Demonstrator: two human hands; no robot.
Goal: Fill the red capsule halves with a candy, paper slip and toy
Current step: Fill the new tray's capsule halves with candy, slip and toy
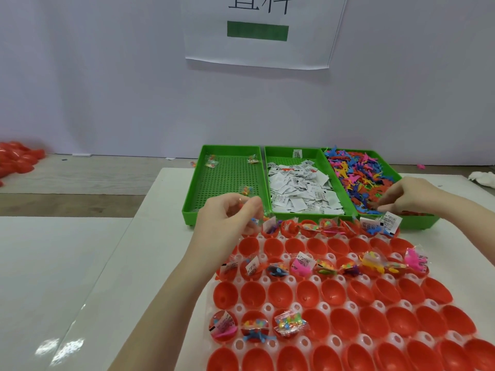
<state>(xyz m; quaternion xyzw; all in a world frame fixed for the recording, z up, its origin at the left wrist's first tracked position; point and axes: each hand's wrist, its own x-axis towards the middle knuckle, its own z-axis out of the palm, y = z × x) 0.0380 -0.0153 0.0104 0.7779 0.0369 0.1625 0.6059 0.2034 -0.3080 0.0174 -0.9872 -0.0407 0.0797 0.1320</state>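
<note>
White tabletop, red capsule halves (332, 293) nested below both hands.
Light, crinkly candy packet (257, 220) is pinched by left hand (232, 216); right hand (409, 194) is curled into toys (359, 178), its hold unclear.

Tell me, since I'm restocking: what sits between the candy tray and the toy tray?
The head view shows a green tray of white paper slips between the nearly empty candy tray and the toy tray.

Two bare forearms reach forward from the bottom edge, one hand on each side.

The left hand (230, 210) is raised, palm turned inward, its fingers curled with thumb and fingertips pinched together. Its forearm slants up from the lower left. The right hand (407, 194) stretches further forward, back of the hand up, fingers bent downward and bunched at their tips. Its forearm enters from the right edge.
</note>
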